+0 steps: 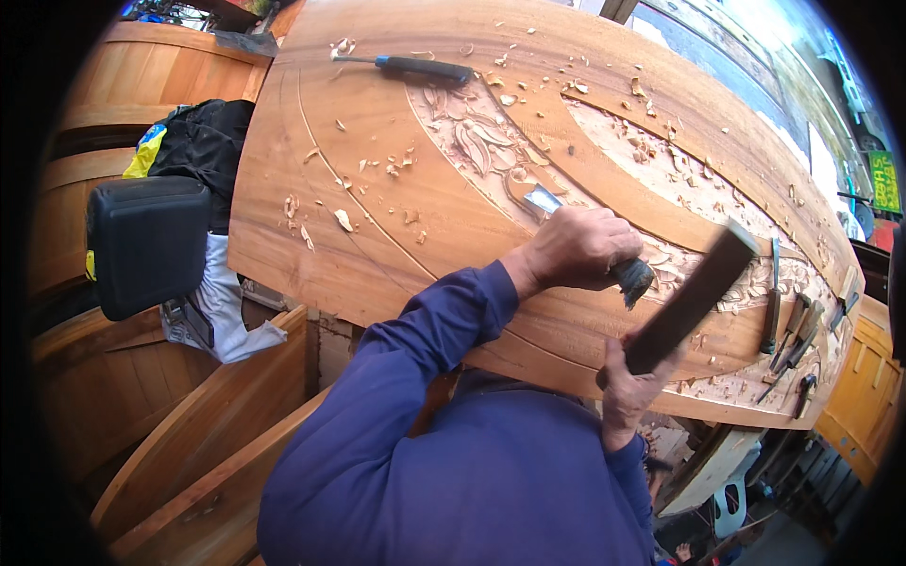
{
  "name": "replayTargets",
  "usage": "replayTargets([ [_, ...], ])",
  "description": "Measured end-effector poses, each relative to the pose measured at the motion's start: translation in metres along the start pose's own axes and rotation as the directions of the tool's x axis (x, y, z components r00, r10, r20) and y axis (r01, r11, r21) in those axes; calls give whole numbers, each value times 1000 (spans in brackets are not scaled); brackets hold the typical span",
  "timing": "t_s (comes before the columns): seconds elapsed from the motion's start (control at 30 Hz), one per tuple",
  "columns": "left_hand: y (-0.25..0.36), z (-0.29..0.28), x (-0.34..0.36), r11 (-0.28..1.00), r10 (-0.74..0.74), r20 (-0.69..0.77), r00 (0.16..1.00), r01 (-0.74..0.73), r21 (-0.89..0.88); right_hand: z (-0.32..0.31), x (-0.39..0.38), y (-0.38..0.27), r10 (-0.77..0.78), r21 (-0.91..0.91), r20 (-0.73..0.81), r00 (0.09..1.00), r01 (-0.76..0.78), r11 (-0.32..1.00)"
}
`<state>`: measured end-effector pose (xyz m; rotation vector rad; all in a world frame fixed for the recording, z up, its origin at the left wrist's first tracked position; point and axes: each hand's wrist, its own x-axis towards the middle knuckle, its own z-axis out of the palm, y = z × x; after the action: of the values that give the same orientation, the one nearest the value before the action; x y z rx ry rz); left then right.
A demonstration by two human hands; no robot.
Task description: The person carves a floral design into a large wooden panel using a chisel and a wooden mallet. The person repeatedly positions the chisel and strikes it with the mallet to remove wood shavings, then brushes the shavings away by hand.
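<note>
A large wooden panel with carved leaf reliefs and curved grooves lies before me, scattered with curled shavings. My left hand is closed round a chisel with a battered dark handle; its wide shiny blade rests on or just over the carved band. My right hand grips a long dark rectangular mallet, raised to the right of the chisel handle. A dark-handled tool lies near the panel's upper left, and several carving tools lie at its right end.
A black case sits at left beside dark and pale cloths. Other wooden panels lean below left and stand at right. A pale chair shows under the panel's right side; a vehicle is at upper right.
</note>
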<state>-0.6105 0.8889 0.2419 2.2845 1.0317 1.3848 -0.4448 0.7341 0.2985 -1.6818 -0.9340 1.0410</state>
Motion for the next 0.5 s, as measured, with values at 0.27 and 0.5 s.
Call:
replayTargets([
  [0.27, -4, -7, 3, 1000, -10, 106, 994, 8, 14, 16, 2, 25, -148, -39, 98, 984, 153, 988],
  [0.5, -3, -7, 0, 998, 36, 48, 998, -33, -60, 12, -12, 39, -121, 144, -68, 990, 130, 981],
])
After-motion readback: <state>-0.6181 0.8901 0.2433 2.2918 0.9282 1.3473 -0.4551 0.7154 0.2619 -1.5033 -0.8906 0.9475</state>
